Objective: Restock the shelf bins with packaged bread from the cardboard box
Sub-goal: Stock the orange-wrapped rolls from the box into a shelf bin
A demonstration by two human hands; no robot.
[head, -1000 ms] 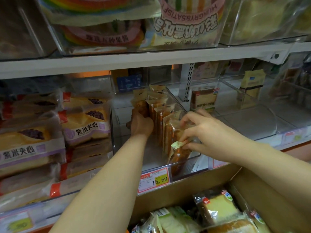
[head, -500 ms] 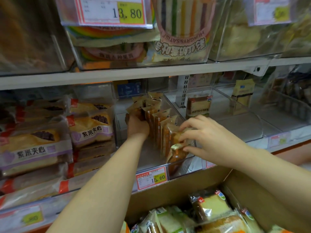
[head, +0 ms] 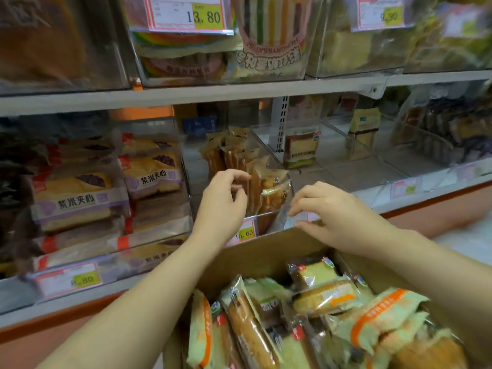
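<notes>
Both hands hang in front of the middle clear bin on the lower shelf. The left hand is raised at the bin's front, its grip spread loose, fingers curled and holding nothing, the fingertips just beside the row of upright bread packs that stand on edge inside the bin (brown loaves in clear wrap, running front to back). The right hand sits to the right of the bin's front corner, its grip also loosened, thumb and fingers a little apart near a shiny bit of wrapper; whether they touch it I cannot tell. A yellow-and-white price tag on the bin's front is partly hidden behind the left wrist.

Below the hands, the open cardboard box is full of packaged bread, lying loose in several directions. To the left, a neighbouring bin holds stacked purple-banded cakes. To the right, 2 nearly bare bins each carry a single package near the back.
</notes>
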